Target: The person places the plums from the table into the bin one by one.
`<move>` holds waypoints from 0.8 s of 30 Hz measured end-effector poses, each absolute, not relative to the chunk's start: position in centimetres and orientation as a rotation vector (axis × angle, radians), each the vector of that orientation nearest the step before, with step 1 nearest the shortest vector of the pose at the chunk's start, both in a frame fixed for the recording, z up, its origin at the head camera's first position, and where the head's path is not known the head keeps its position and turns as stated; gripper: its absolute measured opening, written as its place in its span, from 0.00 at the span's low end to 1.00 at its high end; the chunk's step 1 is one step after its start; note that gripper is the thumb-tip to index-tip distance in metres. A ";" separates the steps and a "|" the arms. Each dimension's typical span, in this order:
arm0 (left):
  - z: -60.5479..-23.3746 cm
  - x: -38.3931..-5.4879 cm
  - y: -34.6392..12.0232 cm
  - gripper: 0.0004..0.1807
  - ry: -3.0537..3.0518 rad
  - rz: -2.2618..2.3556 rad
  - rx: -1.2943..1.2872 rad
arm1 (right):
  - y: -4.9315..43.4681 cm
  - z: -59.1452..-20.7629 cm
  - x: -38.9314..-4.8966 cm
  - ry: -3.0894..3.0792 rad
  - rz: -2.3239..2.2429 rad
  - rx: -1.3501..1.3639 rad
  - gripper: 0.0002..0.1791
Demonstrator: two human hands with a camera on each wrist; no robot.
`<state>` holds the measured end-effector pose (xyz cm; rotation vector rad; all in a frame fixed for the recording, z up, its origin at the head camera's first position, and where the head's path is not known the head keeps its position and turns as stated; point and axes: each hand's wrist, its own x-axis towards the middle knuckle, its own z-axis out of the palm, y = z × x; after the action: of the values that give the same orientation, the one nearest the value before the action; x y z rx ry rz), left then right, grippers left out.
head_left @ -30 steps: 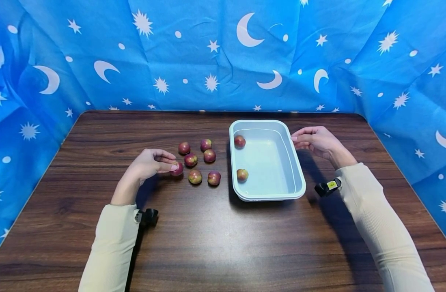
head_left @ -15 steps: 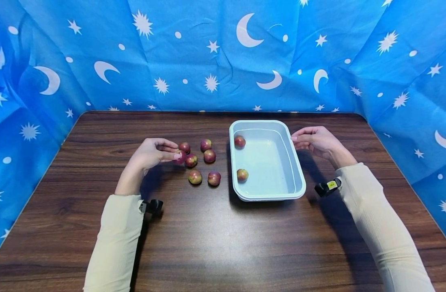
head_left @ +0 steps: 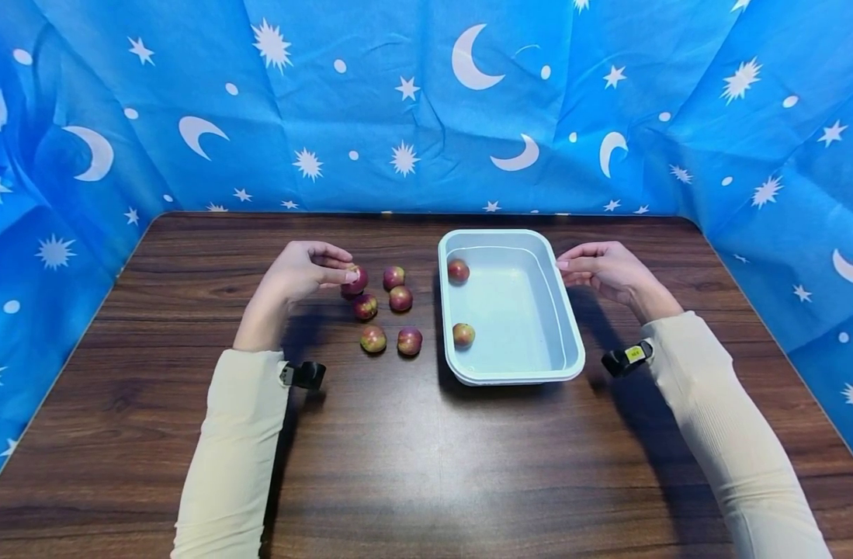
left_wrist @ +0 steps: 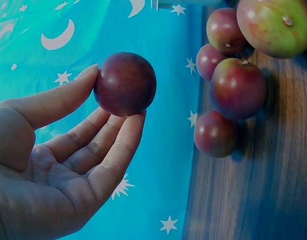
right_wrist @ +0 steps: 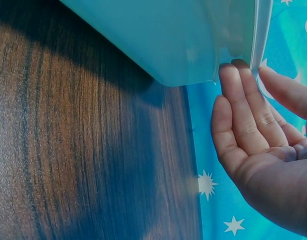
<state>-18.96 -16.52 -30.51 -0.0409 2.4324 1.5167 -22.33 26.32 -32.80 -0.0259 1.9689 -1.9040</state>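
Note:
My left hand pinches a dark red plum between thumb and fingertips. In the left wrist view this plum is raised, apart from the several plums on the table. From the head it partly covers another plum at the far left of the group. With thumb and fingers, my right hand holds the right rim of a white plastic tub. Two plums lie inside along its left wall, one at the back and a greener plum toward the front.
Several red and green plums lie loose left of the tub, among them a front-left plum, a front-right plum and a back plum. Behind the brown wooden table hangs a blue cloth with moons and stars.
My left hand has carried the plum from the group's left side away from me and slightly right, past the neighbouring plums. My right hand and the tub stay in place.

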 end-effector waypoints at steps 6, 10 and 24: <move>-30.1 -19.5 -15.9 0.21 2.439 1.538 -0.049 | 26.2 -32.8 -22.3 2.012 -1.881 0.006 0.05; -29.7 -19.8 -15.5 0.20 2.422 1.569 -0.054 | 26.1 -32.8 -22.3 2.027 -1.870 0.026 0.05; -28.8 -20.7 -14.3 0.17 2.433 1.545 -0.068 | 26.0 -32.8 -22.3 2.028 -1.870 0.042 0.04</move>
<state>-20.74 -14.31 -28.76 -0.0675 2.4332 1.5453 -22.32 26.03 -32.79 0.0417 2.0279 -1.8699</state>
